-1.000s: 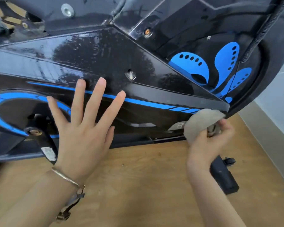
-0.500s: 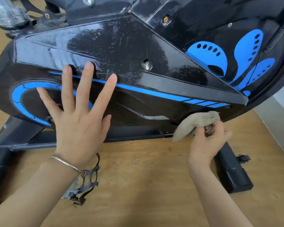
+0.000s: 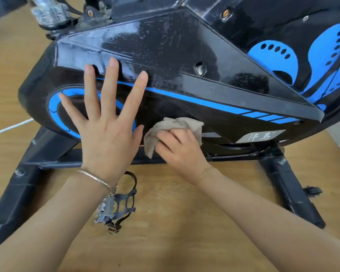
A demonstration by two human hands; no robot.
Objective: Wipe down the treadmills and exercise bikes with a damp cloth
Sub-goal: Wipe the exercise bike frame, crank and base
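Filling most of the view, the black exercise bike (image 3: 185, 55) with blue trim is seen side-on, and a wooden floor (image 3: 185, 222) is spread beneath it. Against the bike's side cover, over its blue ring, the left hand (image 3: 106, 134) is laid flat with fingers straight and splayed wide, nothing being held. Just beside it, on the lower part of the same cover, the right hand (image 3: 181, 148) is curled round a crumpled beige cloth (image 3: 177, 124), which is pressed to the bike's black surface (streaks and specks are seen higher up the cover). A strapped pedal (image 3: 106, 209) is seen below the bike's cover, partly hidden by the left wrist, on which a thin bracelet (image 3: 92, 176) is worn.
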